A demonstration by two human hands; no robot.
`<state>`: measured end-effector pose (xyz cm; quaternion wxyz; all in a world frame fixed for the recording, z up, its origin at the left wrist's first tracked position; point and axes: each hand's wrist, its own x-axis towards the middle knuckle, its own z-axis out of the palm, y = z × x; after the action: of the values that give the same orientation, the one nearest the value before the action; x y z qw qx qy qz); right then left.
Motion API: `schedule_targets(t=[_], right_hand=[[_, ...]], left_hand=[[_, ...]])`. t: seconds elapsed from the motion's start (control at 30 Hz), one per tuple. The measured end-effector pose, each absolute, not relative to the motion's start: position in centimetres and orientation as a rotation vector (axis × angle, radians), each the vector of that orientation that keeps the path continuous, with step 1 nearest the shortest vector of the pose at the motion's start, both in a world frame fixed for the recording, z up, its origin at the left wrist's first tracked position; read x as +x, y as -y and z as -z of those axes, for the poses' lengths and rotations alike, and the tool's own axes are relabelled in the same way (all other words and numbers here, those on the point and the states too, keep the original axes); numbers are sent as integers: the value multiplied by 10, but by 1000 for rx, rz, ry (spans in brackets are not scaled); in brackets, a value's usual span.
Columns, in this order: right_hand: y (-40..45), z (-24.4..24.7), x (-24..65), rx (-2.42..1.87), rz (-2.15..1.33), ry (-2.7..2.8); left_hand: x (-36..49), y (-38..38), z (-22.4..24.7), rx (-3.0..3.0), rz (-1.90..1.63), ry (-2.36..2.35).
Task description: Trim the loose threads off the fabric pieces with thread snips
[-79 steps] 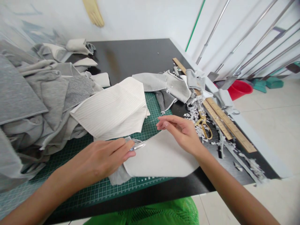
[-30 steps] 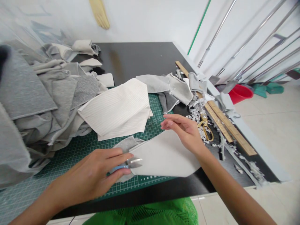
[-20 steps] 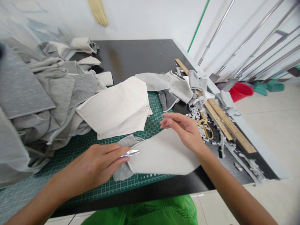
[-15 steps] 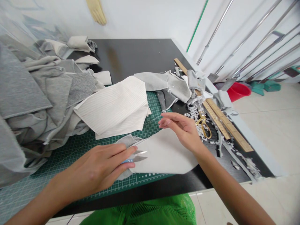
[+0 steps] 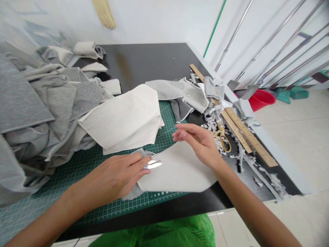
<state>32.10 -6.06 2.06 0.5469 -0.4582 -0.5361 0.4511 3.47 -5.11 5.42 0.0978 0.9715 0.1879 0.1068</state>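
Observation:
In the head view, my left hand (image 5: 113, 176) is closed around small thread snips (image 5: 154, 164). Their two short metal blades stick out past my fingertips, and a bit of blue handle shows. Beneath the blades lies a white fabric piece (image 5: 177, 168), flat across the mat's front edge, with grey fabric (image 5: 133, 192) under its left end. My right hand (image 5: 197, 140) hovers over the far edge of the white piece. Its fingers are loosely stretched with the thumb apart, and nothing shows between them. Just beyond is a striped cream fabric stack (image 5: 125, 116).
Grey fabric pieces (image 5: 51, 99) are heaped at left on the green cutting mat (image 5: 168, 115). Gold-handled scissors (image 5: 223, 137), wooden rulers (image 5: 250, 137) and shredded scraps (image 5: 213, 118) lie on the right. A red bucket (image 5: 262, 99) stands on the floor.
My left hand has turned slightly and the snips' blades have come closer together, with less blue handle showing. The right hand stays almost in place.

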Motion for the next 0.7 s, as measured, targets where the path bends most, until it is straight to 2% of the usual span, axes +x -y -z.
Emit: schedule_targets(t=[0.37,0.53,0.7], right_hand=[[61,-20,321,-1080,-1055,1280],[60,-21,321,-1074,-1061,1265],[61,-22,321,-1069,-1068,1251]], left_hand=[[43,53,-57,2905,-294,-535],[44,57,-61,2920,-397,-483],[49,55,-61,2921,-274,-488]])
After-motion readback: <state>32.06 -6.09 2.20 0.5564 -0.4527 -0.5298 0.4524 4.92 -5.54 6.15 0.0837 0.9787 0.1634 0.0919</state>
